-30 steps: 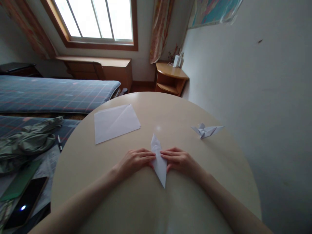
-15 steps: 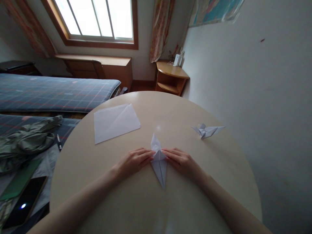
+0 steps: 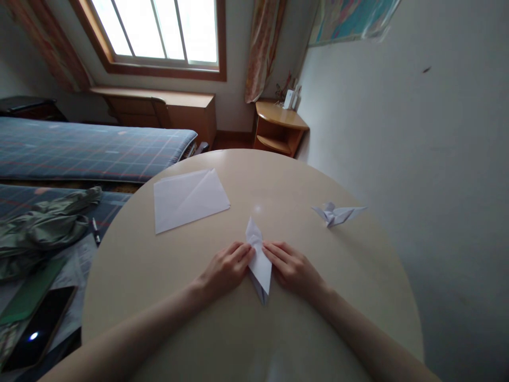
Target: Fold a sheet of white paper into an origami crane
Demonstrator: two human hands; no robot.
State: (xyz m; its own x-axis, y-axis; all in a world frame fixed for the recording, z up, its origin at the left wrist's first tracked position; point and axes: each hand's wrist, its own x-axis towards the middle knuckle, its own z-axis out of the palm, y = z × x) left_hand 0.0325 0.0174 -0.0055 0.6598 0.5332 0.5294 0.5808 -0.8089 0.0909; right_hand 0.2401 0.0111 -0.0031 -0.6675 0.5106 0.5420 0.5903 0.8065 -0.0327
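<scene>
A white folded paper (image 3: pixel 261 270), shaped like a long narrow diamond, lies on the round table in front of me, one point away from me and one toward me. My left hand (image 3: pixel 230 265) grips its left edge, fingers bent and pressed together. On the opposite edge my right hand (image 3: pixel 289 265) holds the paper with its fingertips; the thumb is hidden. A smooth flap covers the middle of the piece, and a lower layer shows beneath it at the near end. A finished paper crane (image 3: pixel 338 215) stands apart to the right of my hands.
White paper sheets (image 3: pixel 189 201) lie at the table's (image 3: pixel 262 170) back left. Left of the table are a phone (image 3: pixel 40 329), a green folder (image 3: pixel 29 294), a pen (image 3: pixel 96 231) and a crumpled garment (image 3: pixel 43 228) on a bed. A wall (image 3: pixel 449 185) rises at the right.
The upper flap of the folded paper has come down toward me, covering the centre crease. My left hand's fingers have curled more, and both hands remain at the paper's sides.
</scene>
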